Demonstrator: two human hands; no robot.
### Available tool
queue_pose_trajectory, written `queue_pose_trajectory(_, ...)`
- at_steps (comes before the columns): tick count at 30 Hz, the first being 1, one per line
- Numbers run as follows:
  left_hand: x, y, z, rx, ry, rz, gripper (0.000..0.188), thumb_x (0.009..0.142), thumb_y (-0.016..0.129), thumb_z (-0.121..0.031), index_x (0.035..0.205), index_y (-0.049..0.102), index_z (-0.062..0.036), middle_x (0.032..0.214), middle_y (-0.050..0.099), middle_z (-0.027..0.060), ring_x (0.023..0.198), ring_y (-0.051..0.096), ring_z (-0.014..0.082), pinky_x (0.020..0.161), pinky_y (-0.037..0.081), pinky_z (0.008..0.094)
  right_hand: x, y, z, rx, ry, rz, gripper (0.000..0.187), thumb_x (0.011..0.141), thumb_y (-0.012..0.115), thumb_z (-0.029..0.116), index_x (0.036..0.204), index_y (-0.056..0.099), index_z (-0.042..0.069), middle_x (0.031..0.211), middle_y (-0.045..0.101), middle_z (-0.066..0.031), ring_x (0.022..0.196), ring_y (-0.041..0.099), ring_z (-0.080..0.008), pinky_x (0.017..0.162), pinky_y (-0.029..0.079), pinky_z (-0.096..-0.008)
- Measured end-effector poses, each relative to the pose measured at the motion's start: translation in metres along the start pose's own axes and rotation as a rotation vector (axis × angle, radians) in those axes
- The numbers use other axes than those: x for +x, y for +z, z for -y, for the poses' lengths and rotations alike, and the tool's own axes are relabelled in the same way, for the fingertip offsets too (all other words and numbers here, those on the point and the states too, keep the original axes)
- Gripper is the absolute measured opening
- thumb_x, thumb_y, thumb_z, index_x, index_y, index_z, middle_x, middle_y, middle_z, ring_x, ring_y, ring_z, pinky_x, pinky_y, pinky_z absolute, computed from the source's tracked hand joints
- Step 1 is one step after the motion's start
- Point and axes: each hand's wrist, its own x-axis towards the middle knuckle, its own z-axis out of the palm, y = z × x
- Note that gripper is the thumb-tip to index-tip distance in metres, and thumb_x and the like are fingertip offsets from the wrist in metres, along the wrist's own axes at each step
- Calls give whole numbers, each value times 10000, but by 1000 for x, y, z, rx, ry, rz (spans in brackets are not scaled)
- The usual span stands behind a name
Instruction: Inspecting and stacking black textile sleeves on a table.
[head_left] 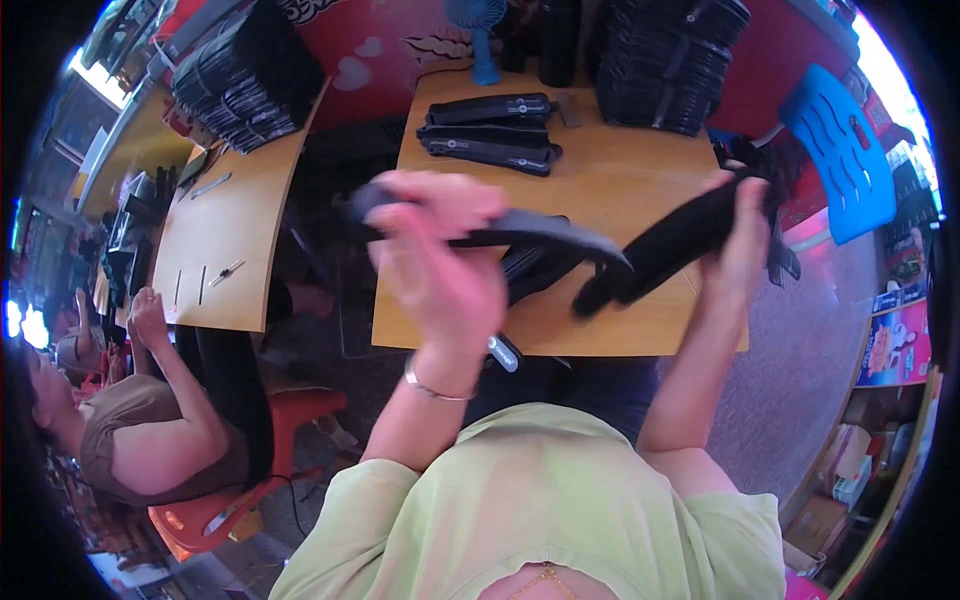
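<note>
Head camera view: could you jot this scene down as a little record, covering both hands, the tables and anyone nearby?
left hand: grips a dark strip, blurred
right hand: grips a black piece, held slanting
strip and piece: overlap in view; cannot tell whether joined
wooden table: black items, blue fan, tall black stack toward its far edge
right side: blue plastic chair
left side: another person on a red chair, at a second table
</note>
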Motion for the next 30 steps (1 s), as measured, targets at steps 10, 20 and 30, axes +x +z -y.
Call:
queue_pose_trajectory(10,-16,13,18,540,-408,311,354,737,802,-147,974,557,-52,824,539,-7,766,516,56,647,446,215,-31,-14,6,-113,-99,320,394,892,656,314,1161,536,53,1041,609,-68,958,561,-129,842,462,-268)
queue_pose_trajectory(20,-36,36,54,542,-352,438,433,611,868,-143,973,657,-36,917,589,58,865,594,177,762,486,289,-56,8,6,-132,-87,561,335,919,620,260,1139,528,25,1042,547,-32,923,533,-95,805,443,-229)
queue_pose_trajectory(30,-38,36,59,654,-153,409,335,666,799,-35,966,650,-30,905,606,90,833,612,212,728,495,300,-55,11,-16,-20,-112,396,288,925,623,230,1097,534,16,1016,555,-28,924,522,-94,835,413,-227)
